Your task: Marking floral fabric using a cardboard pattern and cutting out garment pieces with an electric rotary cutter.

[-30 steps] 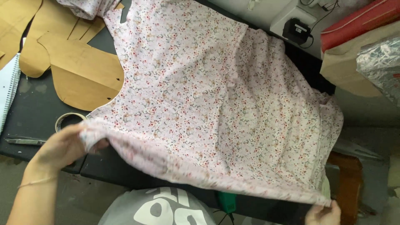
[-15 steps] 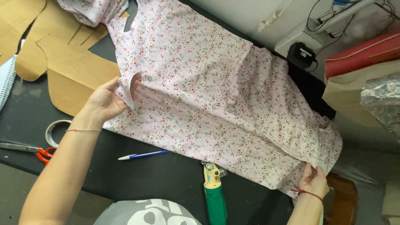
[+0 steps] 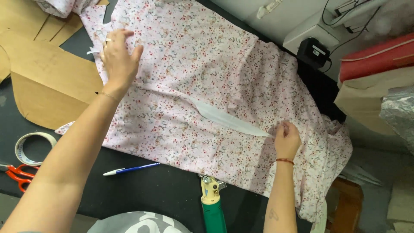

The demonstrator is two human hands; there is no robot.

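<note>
A floral pink fabric point(image 3: 207, 82) lies spread over the dark bench point(image 3: 142, 194), its long axis running on a slant from the far left corner of the bench down toward the near right edge, where its end spills over the side and hangs. The left hand point(image 3: 117, 58) rests flat on the cloth near the far left end with fingers spread wide, gripping nothing, which looks meant to pin that end so the cloth cannot slide. The right hand point(image 3: 286, 139) sits toward the right end with its fingers pinched on the cloth at the tip of a turned-back fold point(image 3: 228, 121) that shows the pale underside; the fold is a narrow wedge pointing toward that hand, so the pinch seems to be drawing the layer taut along the length. Brown card pattern pieces point(image 3: 47, 82) lie at the left edge of the bench, partly under the fabric. Along the near edge, clear of the cloth, are a roll of tape point(image 3: 32, 147), red-handled scissors point(image 3: 17, 174), a blue pen point(image 3: 131, 168) and a green-bodied power cutter point(image 3: 213, 205), its head just beside the fabric's near hem
</note>
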